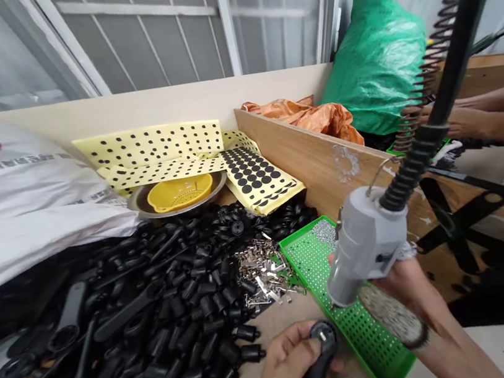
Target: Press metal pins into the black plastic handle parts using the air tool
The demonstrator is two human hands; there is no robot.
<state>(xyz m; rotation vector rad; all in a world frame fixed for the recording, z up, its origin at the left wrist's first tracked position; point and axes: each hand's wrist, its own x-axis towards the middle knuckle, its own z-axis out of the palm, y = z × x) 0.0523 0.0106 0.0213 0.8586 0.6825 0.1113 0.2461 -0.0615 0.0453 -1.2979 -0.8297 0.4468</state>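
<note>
At the far left a white printed sack (pixel 24 202) slumps over the bench, and below it a big heap of black plastic parts (pixel 156 309) spreads across the near left, long handles mixed with short caps. Behind the heap a metal bowl (pixel 146 205) holds a yellow strainer (pixel 180 192), with yellow sheets of black dot stickers (pixel 156 146) propped against the back board. Just right of the heap lies a small pile of shiny metal clips (pixel 266 274).

At the near centre the left hand (pixel 281 366) is closed around a black handle part (pixel 318 364), fingers wrapped under the shaft and the thumb resting near its round head, which faces up with a small metal piece at its middle. It sits just left of a green perforated tray (pixel 318 261), which carries what looks like a patch of tiny screws at its far end, though they are too small to be sure.

The right hand (pixel 401 284) grips a grey electric screwdriver (pixel 363 248) tightly, its nose angled down over the tray, near the handle part's head but apart from it. A black coiled cable (pixel 436 100) rises from the tool to the upper right. At the far right another person's arm (pixel 491 121) reaches across, beside a green bag (pixel 374 59) and orange cloth (pixel 317 116)
</note>
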